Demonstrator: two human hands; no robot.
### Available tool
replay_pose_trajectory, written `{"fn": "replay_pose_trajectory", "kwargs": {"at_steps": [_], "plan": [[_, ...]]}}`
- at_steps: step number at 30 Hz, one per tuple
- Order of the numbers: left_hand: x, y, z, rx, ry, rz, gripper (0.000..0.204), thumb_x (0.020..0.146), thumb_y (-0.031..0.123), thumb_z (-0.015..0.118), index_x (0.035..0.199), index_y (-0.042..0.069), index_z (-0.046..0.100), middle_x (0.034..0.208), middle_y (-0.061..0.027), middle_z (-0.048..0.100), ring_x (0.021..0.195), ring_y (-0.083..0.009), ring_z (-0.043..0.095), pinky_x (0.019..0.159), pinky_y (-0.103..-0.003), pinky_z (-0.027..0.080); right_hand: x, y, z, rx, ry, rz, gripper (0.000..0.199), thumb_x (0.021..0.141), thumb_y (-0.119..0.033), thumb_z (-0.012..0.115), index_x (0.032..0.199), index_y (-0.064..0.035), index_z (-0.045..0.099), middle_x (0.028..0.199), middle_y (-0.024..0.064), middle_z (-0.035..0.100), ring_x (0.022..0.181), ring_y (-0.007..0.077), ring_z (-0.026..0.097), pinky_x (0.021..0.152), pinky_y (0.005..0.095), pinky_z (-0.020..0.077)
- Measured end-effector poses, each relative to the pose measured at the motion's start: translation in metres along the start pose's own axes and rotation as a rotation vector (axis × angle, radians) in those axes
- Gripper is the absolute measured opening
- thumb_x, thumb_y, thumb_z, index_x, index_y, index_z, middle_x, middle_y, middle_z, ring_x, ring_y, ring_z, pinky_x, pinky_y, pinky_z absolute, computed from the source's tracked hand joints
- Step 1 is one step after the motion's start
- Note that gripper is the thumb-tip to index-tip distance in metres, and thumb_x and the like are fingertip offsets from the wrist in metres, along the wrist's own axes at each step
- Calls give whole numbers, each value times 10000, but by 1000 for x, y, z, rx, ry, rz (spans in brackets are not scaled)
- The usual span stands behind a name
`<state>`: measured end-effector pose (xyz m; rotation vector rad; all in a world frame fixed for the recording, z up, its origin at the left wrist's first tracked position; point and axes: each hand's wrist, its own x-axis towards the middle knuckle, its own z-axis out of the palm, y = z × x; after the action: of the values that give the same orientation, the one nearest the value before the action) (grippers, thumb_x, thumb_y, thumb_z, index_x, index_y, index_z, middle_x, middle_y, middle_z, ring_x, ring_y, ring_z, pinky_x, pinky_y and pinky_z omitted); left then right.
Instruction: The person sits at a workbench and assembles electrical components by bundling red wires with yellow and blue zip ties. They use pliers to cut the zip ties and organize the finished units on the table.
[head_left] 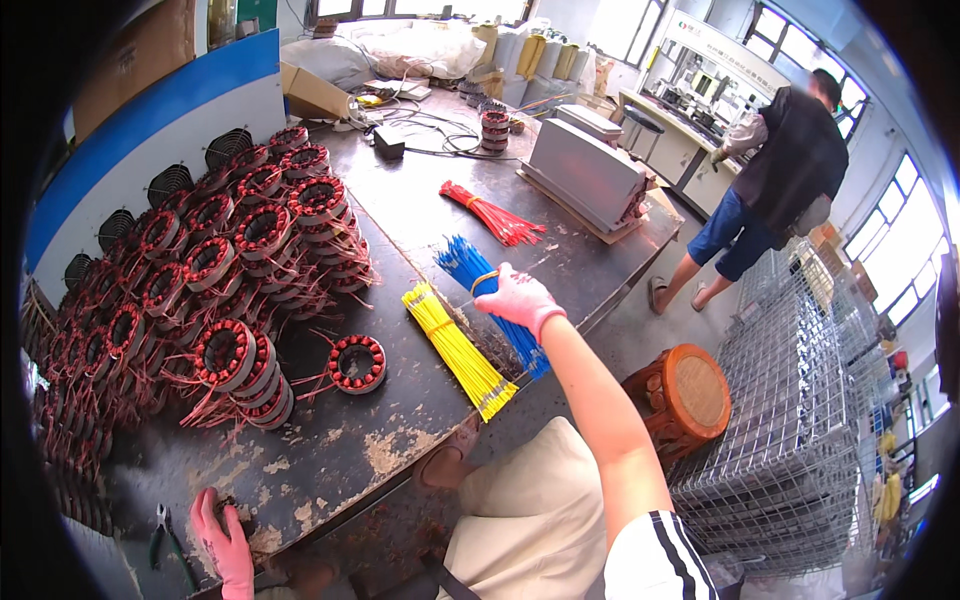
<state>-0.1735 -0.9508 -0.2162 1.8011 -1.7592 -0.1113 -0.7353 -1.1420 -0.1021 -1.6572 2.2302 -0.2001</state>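
My right hand (520, 300), in a pink glove, is closed over the middle of a bundle of blue wires (465, 262) near its yellowish tie. Alongside lies a tied bundle of yellow wires (455, 350), and farther back a bundle of red wires (490, 213). At the table's near left edge rests my left hand (225, 545), also gloved in pink, its thumb apart from the fingers. A small dark thing beside that thumb is too unclear to name. Close to this hand lie pliers (165, 540) with dark green handles. One wound stator (356, 364) sits alone left of the yellow wires.
Many stacked stators (220, 260) with red windings fill the table's left side against a blue and white panel (160, 130). A grey metal box (585, 175) stands at the back right. A wooden stool (695, 395), wire cages (780, 400) and a standing person (785, 150) are to the right.
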Motion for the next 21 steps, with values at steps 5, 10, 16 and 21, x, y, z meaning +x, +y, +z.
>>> {"fn": "replay_pose_trajectory", "kwargs": {"at_steps": [5,10,16,21], "plan": [[-3,0,-5,15,23,7,385,939,100,572,1305,-10,528,1333,-183,515,1239,-358,477,1073,-432,354,-5,3,53,-23,46,45,923,880,-699,501,1440,25,382,1477,209,417,1358,361,416,1099,480,374],[-1,5,-2,-21,20,19,379,937,99,572,1299,-7,534,1326,-182,519,1238,-358,480,1069,-435,357,-24,33,63,-108,243,-271,755,969,-535,444,1510,-25,313,1543,184,365,1412,351,370,1143,465,301],[-2,-2,-3,29,-33,23,374,970,147,540,1307,-14,521,1338,-183,499,1246,-351,469,1080,-424,346,-5,41,60,3,148,-357,783,955,-563,458,1502,-19,326,1509,224,399,1392,344,401,1142,420,318],[0,-4,2,-14,-21,-15,384,967,140,529,1318,-16,512,1349,-187,480,1253,-349,457,1090,-425,340,97,59,18,63,530,-156,629,921,-449,546,1377,-21,487,1400,184,517,1279,322,511,1078,400,401]]}}
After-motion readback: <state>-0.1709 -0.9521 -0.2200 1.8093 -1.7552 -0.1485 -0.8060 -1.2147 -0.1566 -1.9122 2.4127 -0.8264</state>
